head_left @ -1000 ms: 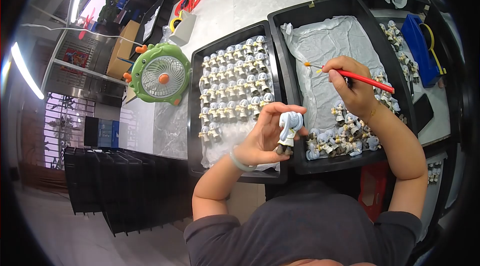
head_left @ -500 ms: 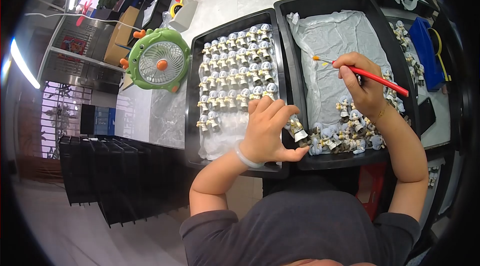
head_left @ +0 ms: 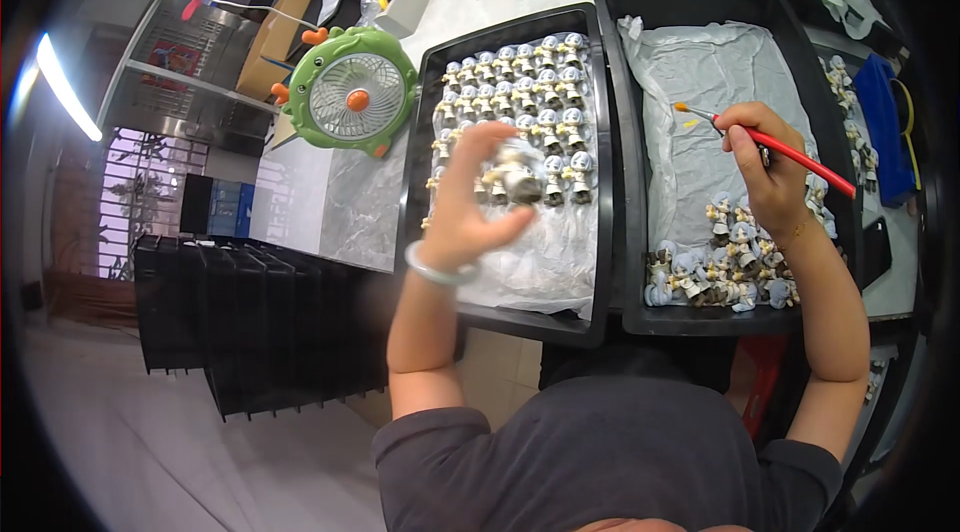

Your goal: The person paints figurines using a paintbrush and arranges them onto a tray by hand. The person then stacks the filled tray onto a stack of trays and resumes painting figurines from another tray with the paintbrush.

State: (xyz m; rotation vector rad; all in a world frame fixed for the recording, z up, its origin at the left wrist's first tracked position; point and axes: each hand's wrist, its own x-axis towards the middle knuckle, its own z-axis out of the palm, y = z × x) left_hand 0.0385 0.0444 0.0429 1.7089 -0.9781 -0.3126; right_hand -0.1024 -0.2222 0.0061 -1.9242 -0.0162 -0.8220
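My left hand (head_left: 458, 214), blurred by motion, is over the left tray (head_left: 603, 262). Between its thumb and fingers is a small figurine (head_left: 519, 175), also smeared, with a pale top and a dark base. Beneath it, similar figurines (head_left: 525, 59) with pale blue hair stand in rows on white lining. My right hand (head_left: 762, 167) grips a red-handled paintbrush (head_left: 822, 175), its orange-tipped bristles pointing left above the lined right tray (head_left: 630, 162). Below that hand, a pile of figurines (head_left: 735, 257) lies jumbled at the tray's near end.
A green fan (head_left: 358, 97) stands left of the trays. Behind it are a white holder (head_left: 405, 7) and yellow tape. Farther right are more figurines and a blue tape dispenser (head_left: 880, 127). Black crates (head_left: 260, 322) stand at the lower left.
My left hand has moved left with the figurine, from the gap between the trays to above the left tray. My right hand still holds the paintbrush in nearly the same place.
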